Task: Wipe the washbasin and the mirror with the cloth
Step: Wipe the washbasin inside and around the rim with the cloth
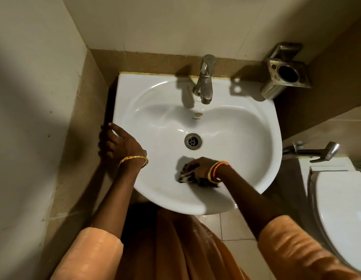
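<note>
I am looking straight down into the white washbasin (232, 122), which is fixed to the tiled wall in a corner. My right hand (197, 166) is inside the bowl, on the near slope just short of the drain (193, 141), with its fingers curled down around the dark cloth (203, 181) and pressing it against the porcelain. The cloth is bunched under the palm, and only its frayed edge and a pale strip show below the fingers. That hand and the cloth are slightly blurred, so I cannot tell how the cloth is folded. Orange and gold bangles (217, 171) sit on that wrist.

My left hand (121, 144) rests on the basin's left rim, about halfway along that edge. Its fingers are spread and relaxed, some lying over the outer side of the rim, and it holds nothing. A gold bracelet (135, 159) circles that wrist. Both forearms come out of peach sleeves (292, 245).

The metal tap (205, 83) stands at the middle of the basin's far edge, with its spout pointing over the bowl. A small overflow hole (198, 114) lies below it. A square metal holder (284, 71) is mounted on the wall past the basin's far right corner. To the right of the basin I see a hand spray (325, 151) on the wall and the white lid of a toilet (341, 209) below it. The mirror does not appear in this view
</note>
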### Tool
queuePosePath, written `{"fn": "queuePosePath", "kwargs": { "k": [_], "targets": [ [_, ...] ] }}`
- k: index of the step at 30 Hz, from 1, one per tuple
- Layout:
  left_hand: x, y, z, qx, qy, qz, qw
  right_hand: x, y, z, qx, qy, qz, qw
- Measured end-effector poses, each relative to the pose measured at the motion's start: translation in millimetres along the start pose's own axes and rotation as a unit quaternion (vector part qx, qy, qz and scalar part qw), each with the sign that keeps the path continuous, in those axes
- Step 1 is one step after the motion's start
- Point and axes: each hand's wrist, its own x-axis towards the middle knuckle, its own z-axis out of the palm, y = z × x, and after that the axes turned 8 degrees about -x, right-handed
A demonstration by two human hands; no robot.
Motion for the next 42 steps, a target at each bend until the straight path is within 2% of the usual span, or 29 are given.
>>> {"fn": "queuePosePath", "kwargs": {
  "k": [1,2,3,5,7,10,13,15,17,20,22,25,27,29,33,36,38,42],
  "targets": [
    [0,0,0,-0.002,0.002,-0.002,1.0,-2,12,-12,0.012,0.019,0.047,0.999],
    [1,1,-1,-0.005,0.004,-0.007,1.0,-1,22,-25,-0.014,0.071,0.091,0.993],
    [0,2,-1,-0.01,0.002,-0.008,1.0,-1,34,-36,-0.09,0.129,0.128,0.979],
    [-2,3,-1,-0.019,0.0,-0.01,1.0,1,46,-49,-0.232,0.187,0.169,0.94],
    [-4,4,-2,-0.029,-0.004,-0.012,0.999,0,45,-48,-0.26,0.183,0.196,0.927],
    [-1,-1,-7,-0.053,-0.011,-0.009,0.998,-14,39,-35,-0.255,0.096,0.227,0.935],
    [5,-10,-11,-0.086,-0.025,0.007,0.996,-31,16,-15,-0.196,-0.011,0.151,0.969],
    [10,-16,-14,-0.111,-0.037,0.021,0.993,-36,-20,10,-0.111,-0.025,0.047,0.992],
    [13,-23,-16,-0.133,-0.046,0.041,0.989,-25,-61,32,-0.004,0.008,-0.03,1.0],
    [16,-31,-17,-0.15,-0.017,0.064,0.986,14,-104,37,0.096,0.058,-0.068,0.991],
    [16,-34,-16,-0.16,0.005,0.056,0.985,37,-116,24,0.105,0.098,-0.081,0.986],
    [16,-33,-13,-0.166,0.021,0.052,0.985,58,-109,5,0.059,0.194,-0.096,0.975],
    [16,-33,-12,-0.187,0.024,0.039,0.981,67,-87,-4,0.008,0.247,-0.083,0.965],
    [17,-33,-10,-0.243,0.021,0.018,0.97,70,-57,-9,-0.001,0.295,-0.016,0.955],
    [18,-33,-10,-0.344,0.018,-0.002,0.939,54,-5,-6,0.146,0.366,0.154,0.906],
    [15,-31,-14,-0.379,0.006,-0.016,0.925,44,12,-13,0.188,0.414,0.238,0.858],
    [13,-29,-15,-0.389,0.005,-0.016,0.921,47,9,-23,0.172,0.413,0.239,0.861],
    [14,-30,-19,-0.43,-0.013,-0.025,0.902,58,-34,-18,0.12,0.376,0.161,0.905]
  ]
}}
